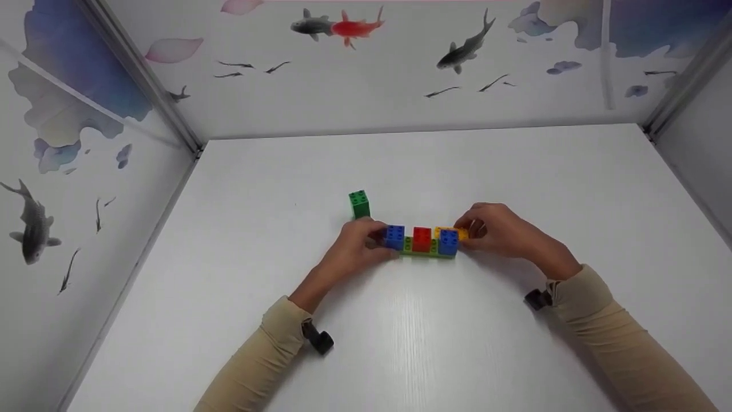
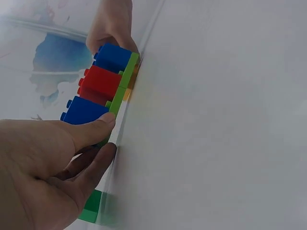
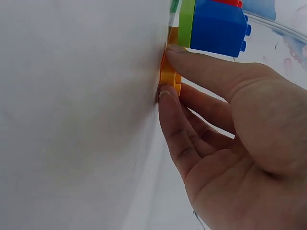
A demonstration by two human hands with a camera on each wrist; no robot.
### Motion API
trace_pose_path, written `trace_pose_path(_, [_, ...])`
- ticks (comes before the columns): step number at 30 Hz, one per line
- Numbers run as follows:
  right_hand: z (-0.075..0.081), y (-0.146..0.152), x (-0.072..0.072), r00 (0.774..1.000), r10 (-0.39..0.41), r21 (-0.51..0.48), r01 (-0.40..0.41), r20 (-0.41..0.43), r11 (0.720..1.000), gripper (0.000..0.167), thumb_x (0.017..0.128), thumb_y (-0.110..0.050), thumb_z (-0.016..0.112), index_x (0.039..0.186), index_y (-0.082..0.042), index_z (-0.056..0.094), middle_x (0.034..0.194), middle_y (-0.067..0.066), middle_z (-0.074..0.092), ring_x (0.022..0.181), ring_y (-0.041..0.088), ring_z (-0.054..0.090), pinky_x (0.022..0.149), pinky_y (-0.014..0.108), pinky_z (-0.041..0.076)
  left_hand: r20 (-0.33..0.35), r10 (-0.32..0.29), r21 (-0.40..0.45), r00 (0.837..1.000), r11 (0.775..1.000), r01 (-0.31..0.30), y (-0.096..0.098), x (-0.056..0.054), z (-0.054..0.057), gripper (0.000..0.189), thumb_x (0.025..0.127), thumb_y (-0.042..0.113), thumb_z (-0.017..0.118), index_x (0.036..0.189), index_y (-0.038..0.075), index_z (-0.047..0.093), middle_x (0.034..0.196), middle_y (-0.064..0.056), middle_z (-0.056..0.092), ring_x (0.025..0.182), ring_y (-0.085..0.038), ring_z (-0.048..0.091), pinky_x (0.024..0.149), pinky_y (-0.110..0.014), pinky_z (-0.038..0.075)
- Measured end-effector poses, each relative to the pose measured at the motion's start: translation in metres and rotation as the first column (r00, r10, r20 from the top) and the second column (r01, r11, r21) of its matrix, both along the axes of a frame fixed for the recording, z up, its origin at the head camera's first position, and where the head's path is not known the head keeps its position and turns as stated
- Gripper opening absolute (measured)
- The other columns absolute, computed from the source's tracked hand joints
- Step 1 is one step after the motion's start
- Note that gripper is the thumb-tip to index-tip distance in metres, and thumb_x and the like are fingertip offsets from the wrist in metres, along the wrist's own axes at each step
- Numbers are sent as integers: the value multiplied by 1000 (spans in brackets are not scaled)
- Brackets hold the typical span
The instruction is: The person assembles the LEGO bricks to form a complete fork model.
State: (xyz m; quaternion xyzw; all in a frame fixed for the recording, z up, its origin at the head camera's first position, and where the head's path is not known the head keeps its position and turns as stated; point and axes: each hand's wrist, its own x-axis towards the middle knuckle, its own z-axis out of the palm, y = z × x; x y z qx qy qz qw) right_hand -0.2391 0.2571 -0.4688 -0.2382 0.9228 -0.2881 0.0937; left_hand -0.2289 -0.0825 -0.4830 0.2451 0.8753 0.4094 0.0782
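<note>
A row of toy building bricks stands near the middle of the table: a long lime-green base [image 1: 428, 255] with a blue brick [image 1: 395, 236] at its left end, a red brick [image 1: 422, 239] in the middle and another blue brick [image 1: 449, 242] at its right end. My left hand [image 1: 357, 243] grips the row's left end between thumb and fingers. Behind the right end lies a flat yellow-orange brick [image 3: 169, 72], low at the table surface. Thumb and fingers of my right hand [image 1: 502, 233] pinch this flat brick.
A tall dark-green brick [image 1: 360, 205] stands just beyond my left hand. The white table [image 1: 423, 355] meets printed walls [image 1: 394, 103] at the back and left, and a plain wall at the right. Small black cameras sit on both wrists.
</note>
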Motion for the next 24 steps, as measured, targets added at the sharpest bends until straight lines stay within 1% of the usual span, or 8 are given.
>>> trace_pose_path(4, [1,-4,1,1000,1,6,-1,2,1000,34,90,-7,87,123,-4,80,106,7,73,94,19,69,85,31,63,-3,-12,18,1000,1000,13,-2,-1,6,38,94,8,84,131,5,74,123,-12,72,113,-22,73,101,-35,63])
trace_pose_path(6, [1,-6,1,1000,-6,17,6,11,1000,34,90,-8,87,123,-3,79,107,7,73,94,19,69,85,33,63,3,-10,40,1000,999,10,-4,-2,10,38,94,7,84,131,6,74,125,-11,71,114,-21,73,100,-34,64])
trace_pose_path(8, [1,-9,2,999,-13,22,12,32,1000,35,89,-12,89,122,-3,78,107,6,73,94,19,69,85,33,63,6,-4,67,1000,998,3,-7,-2,13,38,95,8,84,131,8,74,125,-10,71,114,-21,73,98,-33,64])
trace_pose_path(11, [1,-16,5,998,-1,11,0,65,1000,37,89,-16,91,121,-4,76,108,6,75,93,20,69,85,33,64,12,9,115,1000,993,-10,-9,-2,19,38,95,10,84,131,10,75,126,-8,71,114,-20,73,96,-31,65])
trace_pose_path(16, [0,-31,14,992,29,-46,-24,123,999,53,89,-17,91,136,-10,69,116,4,78,96,21,69,90,36,65,22,31,169,999,985,-35,-11,-2,26,41,95,17,85,134,13,74,127,-5,73,114,-18,73,97,-29,64])
trace_pose_path(19, [0,-36,17,988,47,-76,-36,146,996,58,90,-17,90,142,-13,65,122,3,77,100,21,69,95,40,65,24,33,178,999,983,-37,-10,-2,27,40,96,20,85,134,15,74,127,-3,73,114,-16,73,97,-28,63])
trace_pose_path(22, [0,-35,16,986,46,-85,-33,160,996,58,89,-20,91,141,-14,65,122,2,77,102,21,72,97,41,65,30,32,190,999,981,-37,-8,-1,25,39,96,21,85,133,15,75,127,-3,73,113,-17,73,97,-28,64])
trace_pose_path(24, [0,-30,14,986,32,-81,-19,161,997,57,89,-22,92,140,-14,67,119,2,77,101,21,72,95,38,65,32,41,191,999,980,-46,-6,0,23,39,96,21,85,133,15,75,126,-3,73,113,-16,73,96,-28,64])
